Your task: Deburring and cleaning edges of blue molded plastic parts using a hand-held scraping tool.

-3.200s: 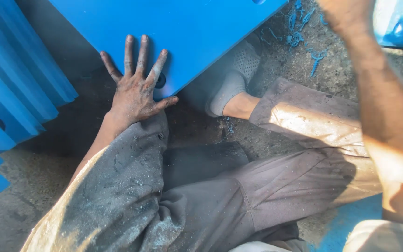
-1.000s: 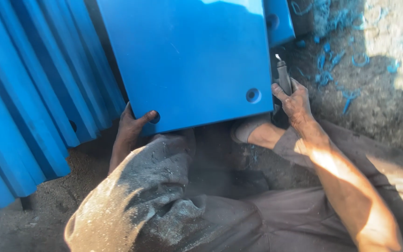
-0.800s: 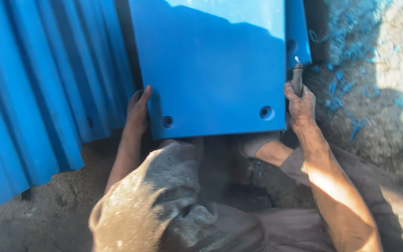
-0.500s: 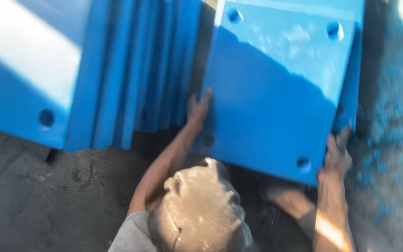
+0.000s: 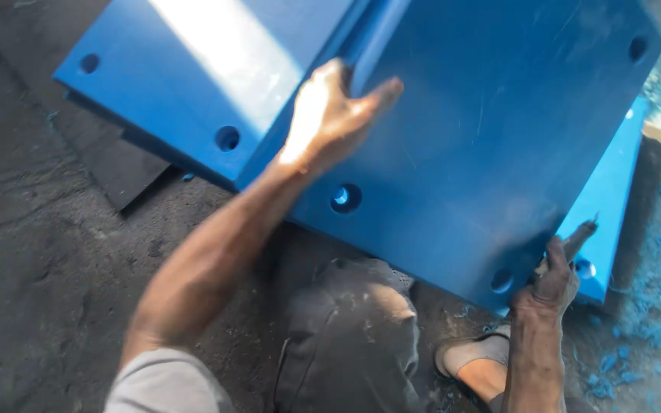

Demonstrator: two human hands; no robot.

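A large thick blue plastic panel [image 5: 483, 130] with round corner holes stands tilted in front of me. My left hand [image 5: 330, 115] grips its left edge, fingers wrapped over the rim. Down at the panel's lower right corner, my right hand [image 5: 556, 275] holds the edge while also clutching a thin metal tool [image 5: 575, 237]. A second blue panel [image 5: 193, 69] leans just behind at the left, and another blue panel [image 5: 610, 199] shows behind at the right. My bent knee in dusty grey trousers [image 5: 353, 329] sits below the panel.
Dark, dusty concrete floor [image 5: 47, 252] spreads to the left. Blue plastic shavings [image 5: 652, 336] litter the ground at the right. My foot in a grey shoe [image 5: 468, 356] rests near the panel's lower corner.
The view swung and the front panel has tipped over toward the stack at the left. My left hand rose from its lower edge to its left rim; my right hand stays at the lower right corner.
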